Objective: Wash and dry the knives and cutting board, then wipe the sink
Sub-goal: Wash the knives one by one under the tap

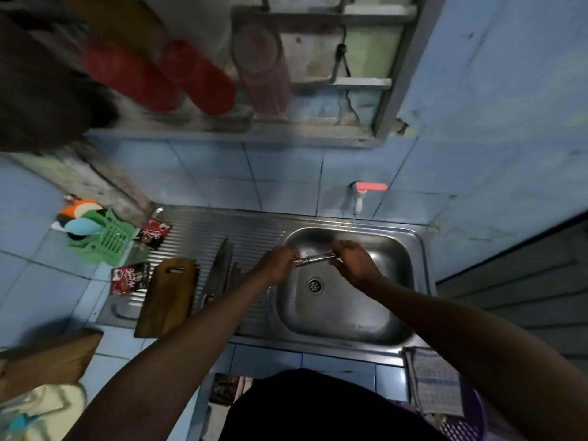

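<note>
1. The left hand (277,264) and the right hand (353,261) are both over the sink (345,316) basin, above the drain (315,285)
2. A metal knife (315,259) lies level between the two hands; the left fingers (294,254) are closed round one end and the right fingers (338,248) are closed over the other end. Which end is the blade cannot be told
3. A thin stream of water falls from the wall tap (359,198), which has a red handle, to a point just beside the right hand
4. A wooden cutting board (167,297) lies on the ribbed draining surface (254,230) left of the basin, handle hole away from the person
5. More knives (219,268) lie on the ribs between the board and the left forearm; the count is unclear
6. Two red sachets (130,278) and a green basket (108,241) sit at the far left of the drainer
7. A checked cloth (436,380) lies on the table edge near the basin's right front corner
</note>
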